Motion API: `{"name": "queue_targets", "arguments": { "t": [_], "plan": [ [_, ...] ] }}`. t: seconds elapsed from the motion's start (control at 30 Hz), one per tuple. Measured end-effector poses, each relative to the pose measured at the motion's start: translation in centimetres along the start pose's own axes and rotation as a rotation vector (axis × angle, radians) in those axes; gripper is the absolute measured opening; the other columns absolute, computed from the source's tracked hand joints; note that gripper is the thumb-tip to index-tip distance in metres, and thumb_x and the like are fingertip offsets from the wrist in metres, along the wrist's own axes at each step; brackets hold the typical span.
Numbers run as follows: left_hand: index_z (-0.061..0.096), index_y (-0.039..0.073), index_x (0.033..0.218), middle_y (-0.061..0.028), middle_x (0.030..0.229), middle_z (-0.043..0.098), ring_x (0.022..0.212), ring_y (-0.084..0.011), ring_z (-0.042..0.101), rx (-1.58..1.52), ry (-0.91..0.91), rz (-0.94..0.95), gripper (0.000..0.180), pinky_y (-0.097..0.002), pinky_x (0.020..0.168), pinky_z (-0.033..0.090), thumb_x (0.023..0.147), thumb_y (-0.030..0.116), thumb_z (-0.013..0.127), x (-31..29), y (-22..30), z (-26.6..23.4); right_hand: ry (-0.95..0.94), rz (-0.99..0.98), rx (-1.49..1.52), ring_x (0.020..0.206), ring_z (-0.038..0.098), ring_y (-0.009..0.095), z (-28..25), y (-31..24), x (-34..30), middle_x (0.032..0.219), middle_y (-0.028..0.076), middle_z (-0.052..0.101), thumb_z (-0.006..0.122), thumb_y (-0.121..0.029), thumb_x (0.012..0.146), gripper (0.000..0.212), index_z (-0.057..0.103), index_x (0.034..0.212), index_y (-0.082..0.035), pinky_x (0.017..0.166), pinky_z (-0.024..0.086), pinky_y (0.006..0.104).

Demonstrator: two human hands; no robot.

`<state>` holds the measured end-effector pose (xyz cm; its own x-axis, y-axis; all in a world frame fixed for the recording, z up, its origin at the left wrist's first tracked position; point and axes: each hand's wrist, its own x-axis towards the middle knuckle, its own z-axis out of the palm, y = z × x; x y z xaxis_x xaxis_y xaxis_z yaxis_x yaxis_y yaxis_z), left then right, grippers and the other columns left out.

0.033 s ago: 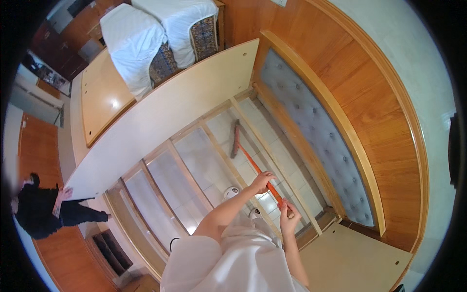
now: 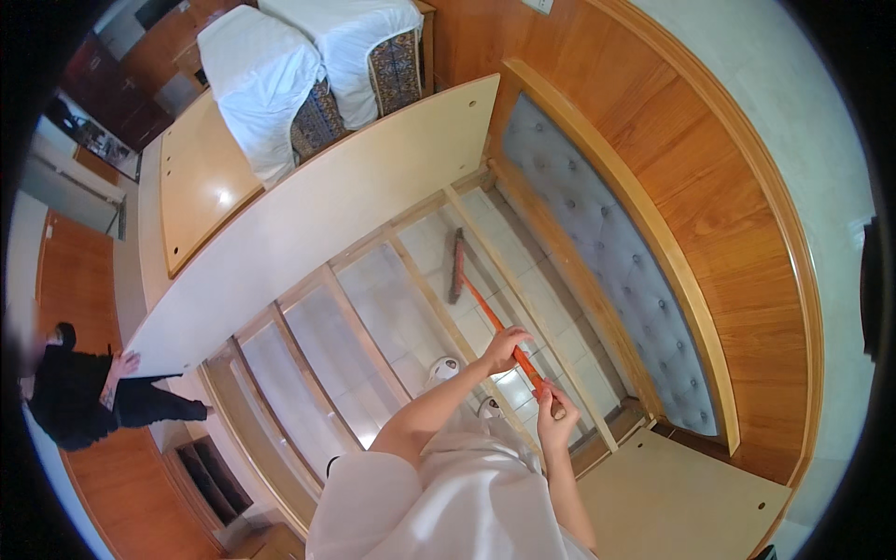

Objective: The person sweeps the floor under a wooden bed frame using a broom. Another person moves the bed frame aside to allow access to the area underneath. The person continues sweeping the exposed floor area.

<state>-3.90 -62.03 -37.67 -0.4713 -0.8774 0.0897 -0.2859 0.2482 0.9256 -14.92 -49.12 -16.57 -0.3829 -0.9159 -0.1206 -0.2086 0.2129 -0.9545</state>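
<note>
Both my hands grip the orange-red handle of a broom (image 2: 483, 306). My left hand (image 2: 504, 349) is wrapped round the handle's middle, and my right hand (image 2: 557, 411) closes on its upper end. The handle slants down between two wooden slats of a bed frame (image 2: 362, 327). Its dark reddish broom head (image 2: 456, 266) rests on the pale floor tiles (image 2: 544, 303) inside the frame. My white shoes (image 2: 443, 371) stand on those tiles, among the slats.
A long pale board (image 2: 322, 201) stands tilted up along the frame's far side, held by a person in black (image 2: 70, 397) at left. A tufted grey headboard (image 2: 607, 252) lines the right wall. Another board (image 2: 681, 495) lies at lower right. White-covered mattresses (image 2: 257, 70) stand behind.
</note>
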Motion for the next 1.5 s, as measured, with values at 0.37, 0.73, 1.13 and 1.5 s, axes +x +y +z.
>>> {"name": "queue_targets", "arguments": {
  "t": [0.37,0.73,1.13,1.5],
  "plan": [
    [0.068,0.004,0.106,-0.0122,0.111,0.065,0.096,-0.027,0.065,-0.19,0.561,0.382,0.035,-0.0346,0.079,0.052,0.074,0.005,0.08,-5.3,28.3,2.4,-0.215,-1.101,-0.227,0.046,0.056,0.017,-16.9,-18.9,-7.6,0.068,0.013,0.07,0.061,-0.01,0.083,0.009,0.063,0.08,-0.002,0.047,0.045,0.0294],
    [0.07,0.007,0.097,-0.0046,0.058,0.055,0.046,-0.0183,0.052,0.14,0.698,0.602,0.026,-0.0298,0.043,0.039,0.072,0.007,0.08,-9.8,40.6,2.0,-0.444,-1.38,0.045,0.046,0.054,0.016,-27.3,-23.8,-9.6,0.064,0.006,0.068,0.062,-0.028,0.089,0.025,0.061,0.076,-0.008,0.051,0.042,0.0291],
    [0.07,0.006,0.095,-0.0073,0.072,0.063,0.057,-0.0225,0.058,0.069,0.817,0.282,0.023,-0.0315,0.052,0.045,0.073,-0.001,0.072,-13.5,29.1,3.7,-0.653,-0.595,-0.059,0.071,0.07,0.022,-19.7,-20.3,-7.9,0.081,0.014,0.072,0.067,0.0,0.081,0.011,0.07,0.091,0.004,0.067,0.054,0.0294],
    [0.073,0.007,0.091,-0.0095,0.073,0.059,0.062,-0.0283,0.06,0.188,0.807,-0.002,0.017,-0.0378,0.057,0.048,0.074,0.007,0.074,-13.8,21.1,6.1,-0.861,-0.396,-0.343,0.082,0.074,0.026,-14.8,-16.1,-2.8,0.087,0.019,0.074,0.066,-0.011,0.083,0.02,0.074,0.096,0.002,0.076,0.055,0.0328]
  ]
}}
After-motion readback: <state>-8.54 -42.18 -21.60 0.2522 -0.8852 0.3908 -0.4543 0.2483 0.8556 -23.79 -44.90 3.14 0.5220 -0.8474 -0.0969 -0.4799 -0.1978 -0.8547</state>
